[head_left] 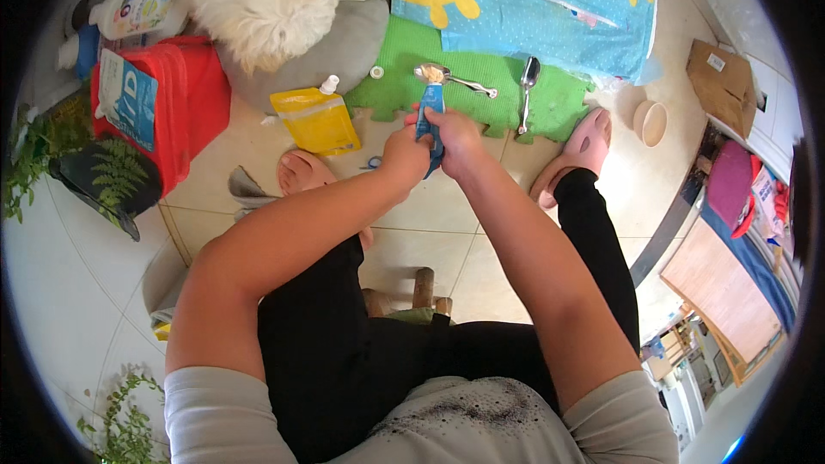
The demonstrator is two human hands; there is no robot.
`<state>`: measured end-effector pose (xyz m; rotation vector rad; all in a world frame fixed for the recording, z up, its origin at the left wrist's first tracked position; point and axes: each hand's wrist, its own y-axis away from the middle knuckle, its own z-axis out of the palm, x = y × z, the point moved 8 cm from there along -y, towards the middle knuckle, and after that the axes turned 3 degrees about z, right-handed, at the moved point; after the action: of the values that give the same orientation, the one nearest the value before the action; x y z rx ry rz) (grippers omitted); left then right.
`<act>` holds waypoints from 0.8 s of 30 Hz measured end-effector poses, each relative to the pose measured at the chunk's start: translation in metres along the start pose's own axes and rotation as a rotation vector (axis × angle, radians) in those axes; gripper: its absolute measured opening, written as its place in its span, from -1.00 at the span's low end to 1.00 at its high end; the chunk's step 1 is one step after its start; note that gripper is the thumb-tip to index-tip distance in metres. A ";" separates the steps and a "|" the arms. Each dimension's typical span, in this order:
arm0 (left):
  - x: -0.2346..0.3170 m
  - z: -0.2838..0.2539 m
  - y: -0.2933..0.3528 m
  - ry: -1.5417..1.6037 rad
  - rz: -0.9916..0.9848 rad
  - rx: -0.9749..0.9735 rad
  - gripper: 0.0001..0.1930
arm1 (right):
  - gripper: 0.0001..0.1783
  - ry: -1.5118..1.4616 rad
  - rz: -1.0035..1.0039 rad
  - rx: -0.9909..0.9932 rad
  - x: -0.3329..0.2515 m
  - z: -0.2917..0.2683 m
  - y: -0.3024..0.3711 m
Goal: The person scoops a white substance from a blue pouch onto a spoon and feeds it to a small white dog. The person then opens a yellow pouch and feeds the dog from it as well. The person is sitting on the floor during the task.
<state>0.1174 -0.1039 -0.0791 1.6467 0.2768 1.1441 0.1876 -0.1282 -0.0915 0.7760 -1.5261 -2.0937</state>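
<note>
Blue pkt, yel pouch, wht cap — grn mat — lt-blue wht-dotted cloth.

Packet between your left hand and right hand | spoon at its tip | second spoon right, on foam mat | cap left, on mat | spouted pouch left, bucket farther left | bowl right of your right slipper

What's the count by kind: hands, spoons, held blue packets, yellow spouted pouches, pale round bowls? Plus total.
Hands: 2 (left hand, right hand)
Spoons: 2 (one by the packet's tip, one further right)
Held blue packet: 1
Yellow spouted pouch: 1
Pale round bowl: 1
Total: 7
</note>
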 end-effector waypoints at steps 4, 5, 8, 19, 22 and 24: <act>-0.002 0.003 -0.006 0.034 0.039 -0.005 -0.84 | -0.75 -0.011 -0.008 -0.029 -0.008 -0.001 -0.002; -0.004 0.004 -0.007 0.040 0.043 -0.015 -0.83 | -0.75 -0.009 -0.012 -0.040 -0.009 -0.001 -0.003; -0.004 0.007 -0.004 0.076 0.020 -0.047 -0.83 | -0.74 -0.012 -0.003 -0.062 -0.010 -0.001 -0.002; 0.009 0.010 -0.001 -0.085 0.058 -0.067 -0.82 | -0.83 -0.059 -0.082 0.100 -0.016 -0.008 -0.014; 0.006 0.011 -0.002 -0.099 0.082 -0.054 -0.81 | -0.83 -0.087 -0.088 0.117 -0.015 -0.006 -0.012; 0.003 0.011 -0.001 -0.078 0.070 -0.033 -0.80 | -0.83 -0.096 -0.087 0.123 -0.015 -0.006 -0.011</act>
<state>0.1281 -0.1084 -0.0781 1.6784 0.1506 1.1277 0.2022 -0.1195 -0.1007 0.8094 -1.7146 -2.1429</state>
